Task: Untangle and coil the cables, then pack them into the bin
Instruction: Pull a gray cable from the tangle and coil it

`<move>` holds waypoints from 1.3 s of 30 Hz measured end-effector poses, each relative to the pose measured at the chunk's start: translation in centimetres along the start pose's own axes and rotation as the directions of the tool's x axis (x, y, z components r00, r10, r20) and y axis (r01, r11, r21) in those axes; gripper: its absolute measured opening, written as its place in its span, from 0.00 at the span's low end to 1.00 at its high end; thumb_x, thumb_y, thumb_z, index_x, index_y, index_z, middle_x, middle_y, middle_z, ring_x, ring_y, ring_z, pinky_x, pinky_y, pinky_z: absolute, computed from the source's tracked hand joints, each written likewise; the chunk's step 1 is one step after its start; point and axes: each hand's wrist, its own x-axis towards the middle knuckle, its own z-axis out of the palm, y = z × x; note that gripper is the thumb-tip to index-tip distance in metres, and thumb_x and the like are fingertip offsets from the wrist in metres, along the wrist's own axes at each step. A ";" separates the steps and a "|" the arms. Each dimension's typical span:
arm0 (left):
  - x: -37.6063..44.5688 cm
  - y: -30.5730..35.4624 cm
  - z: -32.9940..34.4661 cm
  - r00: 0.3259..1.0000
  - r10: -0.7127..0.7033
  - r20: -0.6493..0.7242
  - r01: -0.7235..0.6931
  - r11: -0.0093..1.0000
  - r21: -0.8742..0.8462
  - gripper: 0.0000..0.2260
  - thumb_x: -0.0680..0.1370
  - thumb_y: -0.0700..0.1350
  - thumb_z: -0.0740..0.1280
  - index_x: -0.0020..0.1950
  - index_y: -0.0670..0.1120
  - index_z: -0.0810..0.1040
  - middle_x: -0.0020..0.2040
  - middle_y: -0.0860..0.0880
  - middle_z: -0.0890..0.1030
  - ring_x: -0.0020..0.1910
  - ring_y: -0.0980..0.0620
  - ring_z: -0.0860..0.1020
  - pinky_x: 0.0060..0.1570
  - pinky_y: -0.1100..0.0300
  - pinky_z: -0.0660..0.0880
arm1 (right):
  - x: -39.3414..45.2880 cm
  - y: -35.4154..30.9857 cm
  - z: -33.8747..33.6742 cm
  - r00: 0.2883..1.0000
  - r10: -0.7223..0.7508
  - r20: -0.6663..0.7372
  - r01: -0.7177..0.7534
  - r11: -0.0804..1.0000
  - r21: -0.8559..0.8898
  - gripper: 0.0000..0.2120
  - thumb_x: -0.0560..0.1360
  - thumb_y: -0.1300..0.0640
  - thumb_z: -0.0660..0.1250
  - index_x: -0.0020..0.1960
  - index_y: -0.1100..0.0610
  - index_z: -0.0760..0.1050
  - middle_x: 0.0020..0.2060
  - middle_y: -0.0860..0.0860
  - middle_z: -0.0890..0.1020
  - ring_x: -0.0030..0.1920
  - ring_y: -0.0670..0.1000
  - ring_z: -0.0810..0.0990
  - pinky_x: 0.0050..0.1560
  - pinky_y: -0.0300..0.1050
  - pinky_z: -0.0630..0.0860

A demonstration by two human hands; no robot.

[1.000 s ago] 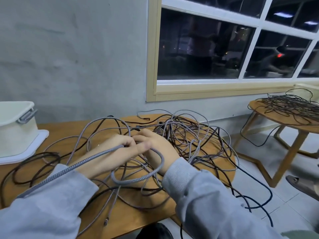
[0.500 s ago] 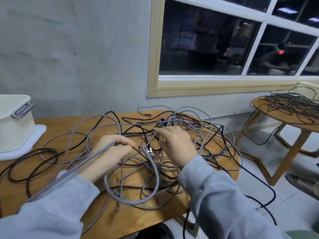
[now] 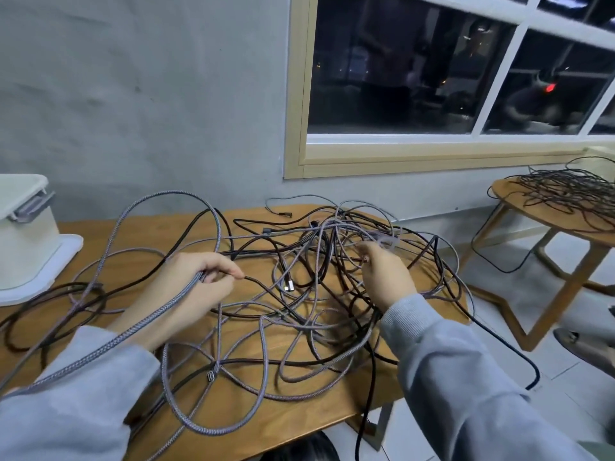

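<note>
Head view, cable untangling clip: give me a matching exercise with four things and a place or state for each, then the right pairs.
Things:
1. left hand
2. right hand
3. white bin
4. second cable pile

Places or states:
A. on the small side table by the window
B. at the table's far left edge
C. grips a thick grey braided cable
D. reaches into the middle of the tangle, fingers on thin cables

Pairs: 1-C, 2-D, 3-B, 4-A

Two bare hands, left and right, from loose grey sleeves (ribbed cuffs).
</note>
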 end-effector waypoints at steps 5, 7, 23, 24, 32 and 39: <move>0.2 -0.1 -1.4 0.995 0.069 -0.067 -0.070 0.997 -0.015 0.13 0.75 0.35 0.69 0.38 0.54 0.82 0.23 0.59 0.72 0.27 0.60 0.70 0.28 0.73 0.64 | 0.2 -2.2 -3.5 0.835 -0.392 -0.385 0.436 0.899 0.030 0.21 0.76 0.72 0.58 0.67 0.59 0.71 0.58 0.60 0.79 0.56 0.60 0.77 0.57 0.52 0.73; 0.4 -0.1 -2.3 0.986 0.112 -0.123 -0.113 0.994 -0.001 0.14 0.75 0.36 0.69 0.39 0.56 0.81 0.28 0.60 0.77 0.30 0.59 0.73 0.29 0.73 0.65 | 0.3 -2.4 -4.3 0.789 -0.442 -0.427 0.498 0.867 0.023 0.21 0.76 0.72 0.58 0.66 0.58 0.71 0.58 0.60 0.79 0.53 0.60 0.78 0.55 0.55 0.76; -1.6 1.3 -5.1 0.965 -0.260 0.007 0.232 0.849 -0.475 0.13 0.82 0.49 0.57 0.60 0.40 0.64 0.37 0.39 0.77 0.27 0.49 0.75 0.26 0.62 0.74 | -8.2 -11.8 -6.2 0.795 -0.590 0.141 0.560 0.803 0.205 0.27 0.75 0.36 0.55 0.67 0.51 0.72 0.62 0.47 0.77 0.62 0.46 0.73 0.61 0.42 0.69; -2.0 1.4 -5.2 0.963 -0.268 0.016 0.243 0.844 -0.479 0.13 0.82 0.49 0.58 0.59 0.40 0.65 0.35 0.40 0.77 0.24 0.50 0.74 0.25 0.62 0.74 | -9.2 -12.7 -6.3 0.765 -0.624 0.161 0.577 0.774 0.262 0.28 0.74 0.35 0.54 0.65 0.50 0.74 0.59 0.46 0.79 0.58 0.44 0.75 0.56 0.40 0.70; -6.4 2.2 -6.4 0.981 -0.183 0.065 0.193 0.895 -0.401 0.33 0.65 0.66 0.63 0.57 0.41 0.70 0.25 0.46 0.78 0.17 0.55 0.69 0.16 0.66 0.63 | -12.6 -14.8 -5.1 0.617 -0.780 0.106 0.730 0.617 0.293 0.17 0.78 0.47 0.62 0.65 0.48 0.73 0.48 0.44 0.81 0.43 0.43 0.76 0.44 0.32 0.71; -7.7 3.9 -7.4 0.946 -0.323 -0.037 0.166 0.578 -0.799 0.22 0.69 0.61 0.61 0.52 0.44 0.73 0.23 0.50 0.76 0.18 0.58 0.70 0.16 0.69 0.66 | -12.8 -14.6 -2.8 0.490 -0.859 -0.150 0.866 0.500 -0.031 0.27 0.72 0.55 0.71 0.70 0.50 0.69 0.62 0.54 0.74 0.57 0.57 0.72 0.53 0.56 0.73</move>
